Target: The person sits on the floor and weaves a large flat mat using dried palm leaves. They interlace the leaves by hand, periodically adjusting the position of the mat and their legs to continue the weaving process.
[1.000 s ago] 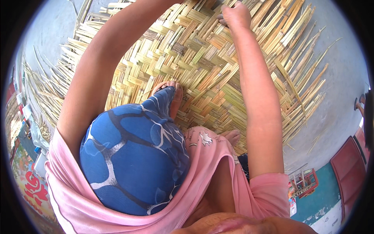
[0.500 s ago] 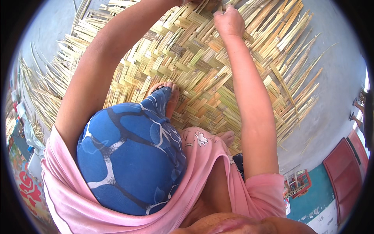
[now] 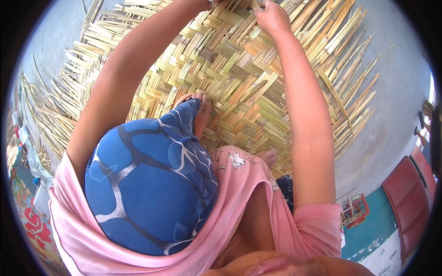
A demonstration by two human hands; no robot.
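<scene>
Blue-clothed knee [image 3: 152, 188]: bent, at the mat's near side.
Left hand [image 3: 218, 2]: mostly cut by the top edge; its grip cannot be told.
Woven mat [image 3: 230, 69]: spread on the floor, below both arms.
Right hand [image 3: 272, 17]: fingers curled at a pale strip [image 3: 255, 5]; whether they hold it cannot be told.

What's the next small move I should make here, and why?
I'd probably use your right hand to press the pale strip into line with the woven mat. Your fingers seem to pinch that strip near the top edge, and the neighbouring strips cross over and under one another.
</scene>
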